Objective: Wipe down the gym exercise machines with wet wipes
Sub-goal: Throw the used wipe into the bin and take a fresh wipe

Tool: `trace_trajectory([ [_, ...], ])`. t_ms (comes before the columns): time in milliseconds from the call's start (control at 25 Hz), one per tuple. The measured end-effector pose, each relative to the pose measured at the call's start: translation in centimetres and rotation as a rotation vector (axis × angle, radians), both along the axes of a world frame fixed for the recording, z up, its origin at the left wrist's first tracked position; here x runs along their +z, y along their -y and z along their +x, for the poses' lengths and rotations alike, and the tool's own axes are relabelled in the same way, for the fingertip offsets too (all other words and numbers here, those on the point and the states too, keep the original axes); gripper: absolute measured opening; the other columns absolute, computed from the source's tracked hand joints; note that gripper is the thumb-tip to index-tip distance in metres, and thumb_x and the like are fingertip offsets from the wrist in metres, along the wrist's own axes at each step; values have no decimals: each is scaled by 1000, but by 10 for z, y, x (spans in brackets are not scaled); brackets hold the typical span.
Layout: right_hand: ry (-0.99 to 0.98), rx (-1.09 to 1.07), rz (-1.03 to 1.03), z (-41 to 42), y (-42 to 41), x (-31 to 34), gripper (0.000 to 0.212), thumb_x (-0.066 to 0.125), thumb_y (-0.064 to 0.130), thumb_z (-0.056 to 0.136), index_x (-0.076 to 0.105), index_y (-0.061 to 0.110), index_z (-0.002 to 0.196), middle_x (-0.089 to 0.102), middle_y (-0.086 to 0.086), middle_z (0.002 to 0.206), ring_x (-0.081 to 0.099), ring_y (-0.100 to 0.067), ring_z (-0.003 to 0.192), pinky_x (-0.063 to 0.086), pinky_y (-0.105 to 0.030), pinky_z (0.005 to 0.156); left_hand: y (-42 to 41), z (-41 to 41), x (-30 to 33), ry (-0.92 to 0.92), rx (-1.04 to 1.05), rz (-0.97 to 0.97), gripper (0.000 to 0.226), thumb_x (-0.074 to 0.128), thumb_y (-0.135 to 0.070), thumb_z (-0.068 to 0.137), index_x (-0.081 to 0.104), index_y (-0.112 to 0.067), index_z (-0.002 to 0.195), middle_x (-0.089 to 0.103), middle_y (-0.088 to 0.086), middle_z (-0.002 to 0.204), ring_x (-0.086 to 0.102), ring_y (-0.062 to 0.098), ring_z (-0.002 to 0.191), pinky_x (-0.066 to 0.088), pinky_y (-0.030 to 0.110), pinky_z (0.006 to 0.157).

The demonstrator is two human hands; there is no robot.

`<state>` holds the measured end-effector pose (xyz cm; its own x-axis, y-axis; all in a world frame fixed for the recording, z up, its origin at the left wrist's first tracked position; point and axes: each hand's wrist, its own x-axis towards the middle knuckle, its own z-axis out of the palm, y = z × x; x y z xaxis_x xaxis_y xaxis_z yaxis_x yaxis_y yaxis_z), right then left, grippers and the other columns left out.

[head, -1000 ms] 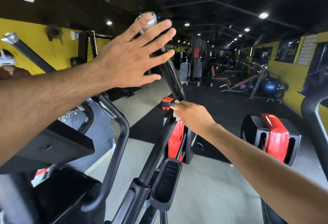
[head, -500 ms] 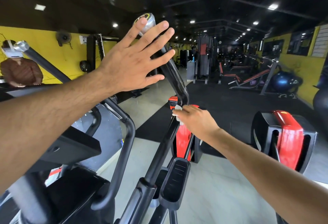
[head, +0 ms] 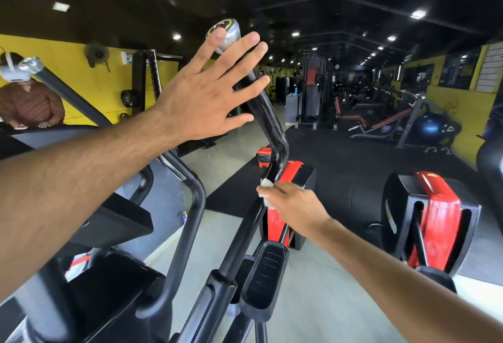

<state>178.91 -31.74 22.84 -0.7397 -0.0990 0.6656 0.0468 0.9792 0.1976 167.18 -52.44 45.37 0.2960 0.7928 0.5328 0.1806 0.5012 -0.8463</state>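
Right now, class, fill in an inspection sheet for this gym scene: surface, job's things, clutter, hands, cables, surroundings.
Surface: pale tiled floor, black mat beyond.
Job's things: white wet wipe pressed on the elliptical's black handle bar, below its bend.
Clutter: nothing seen.
Hands: left hand flat, fingers spread against the bar's upper grip; right hand grips the wipe.
Cables: nothing seen clearly.
Surroundings: yellow walls, red-and-black machine housing, blue exercise ball, a person at far left.
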Motion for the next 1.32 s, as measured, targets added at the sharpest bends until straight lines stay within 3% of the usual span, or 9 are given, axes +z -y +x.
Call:
trace_trajectory([
  [200,29,62,-80,3,33,-30,48,79,12,79,65,23,124,70,3,98,68,-11,70,44,-17,49,-2,2,-3,52,-10,16,75,22,-68,106,18,-21,165,-4,23,173,-3,41,160,-8,62,122],
  [320,166,186,13,8,61,-60,27,57,26,93,61,22,119,65,6,96,67,-11,69,53,-26,44,-2,3,-3,63,-11,23,80,17,-73,104,16,-22,166,-5,23,173,-4,41,160,-8,63,122],
  [480,195,128,39,8,50,-32,46,73,13,78,63,26,121,65,9,94,65,-8,70,54,-24,45,0,6,-2,69,2,4,84,16,-75,102,13,-22,166,-5,23,173,-4,41,160,-6,62,123],
  [560,167,55,-13,11,51,-20,42,67,12,80,66,25,120,66,7,90,67,-12,67,53,-26,46,1,7,-2,77,7,1,82,17,-74,103,13,-22,166,-5,23,173,-4,41,160,-4,63,124],
  [640,257,62,-1,12,69,-28,41,59,11,89,57,19,130,62,0,106,67,-18,76,58,-32,54,0,8,-4,76,9,7,81,18,-74,103,14,-22,166,-4,23,173,-3,41,160,-3,63,124],
  [840,479,166,158,15,108,-65,28,57,13,91,56,15,120,58,-2,106,62,-16,65,38,-29,44,0,8,-3,64,12,9,83,18,-75,102,12,-22,166,-5,23,172,-3,41,160,-5,63,123],
  [1040,299,42,64,6,73,-30,36,60,10,94,58,20,128,60,2,108,66,-17,78,57,-34,55,-1,9,-5,57,12,18,83,16,-75,103,14,-22,166,-2,23,173,-2,41,160,-4,62,124],
  [1160,235,10,38,7,75,-30,32,59,10,93,59,19,124,60,2,104,65,-16,75,55,-32,53,0,12,-5,63,20,20,82,18,-75,103,16,-22,166,-1,24,172,0,41,160,-3,62,123],
  [1320,431,127,109,13,115,-85,25,70,20,90,59,14,110,59,-2,109,55,-10,54,39,-26,39,0,15,-9,66,18,35,82,17,-75,103,18,-22,165,1,25,172,2,41,160,-3,62,123],
])
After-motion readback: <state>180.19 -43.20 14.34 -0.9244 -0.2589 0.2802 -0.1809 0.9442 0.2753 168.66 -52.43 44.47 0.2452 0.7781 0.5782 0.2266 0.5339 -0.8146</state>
